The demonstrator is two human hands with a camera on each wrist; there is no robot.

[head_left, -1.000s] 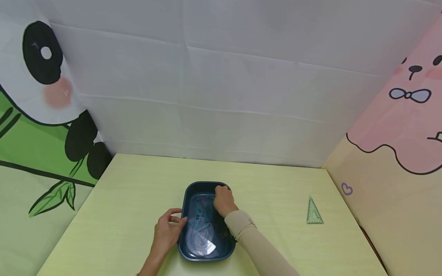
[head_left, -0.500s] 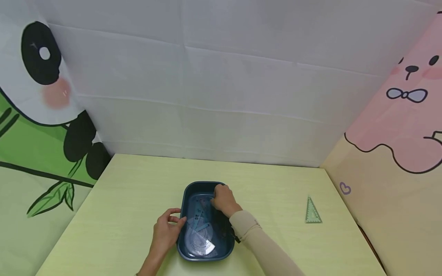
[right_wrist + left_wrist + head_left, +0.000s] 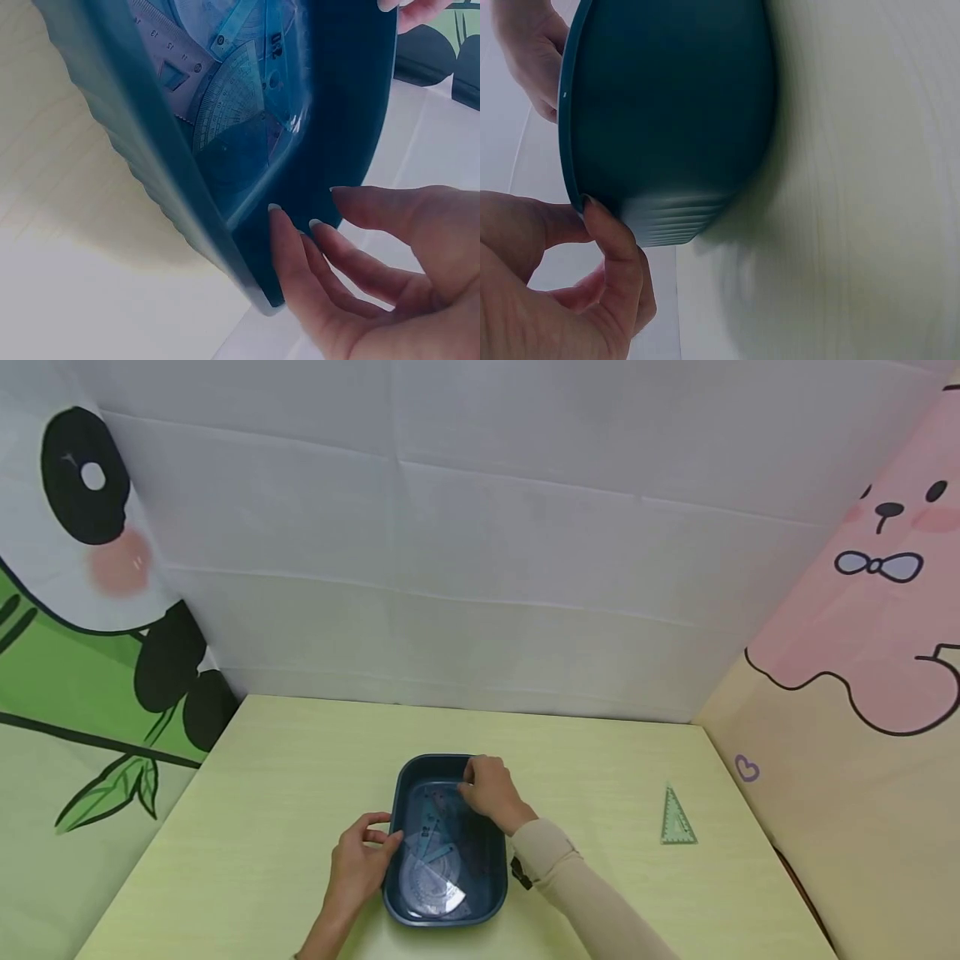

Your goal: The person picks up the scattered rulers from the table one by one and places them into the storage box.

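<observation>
A dark blue plastic basin [image 3: 483, 868] stands on the table, with clear and bluish rulers and protractors lying in it. My left hand [image 3: 360, 862] pinches the basin's left rim between thumb and fingers, as the left wrist view confirms. Over the far right corner hovers my right hand [image 3: 497, 793]. In the right wrist view, that hand's fingers are loosely bent and apart, with nothing seen between them. Below it lie a clear protractor [image 3: 232, 90], a blue ruler arm [image 3: 276, 60] and a clear purplish ruler [image 3: 161, 41].
A green triangular set square [image 3: 677, 823] lies on the light wooden table [image 3: 600, 793] to the right. Behind the table hangs a white cloth [image 3: 450, 635]. Cartoon-printed panels enclose both sides. Something small and black [image 3: 521, 873] hangs below my right sleeve.
My right hand has lifted a little and shifted right toward the basin's far right corner, its fingers loosening. The left hand keeps its hold on the rim.
</observation>
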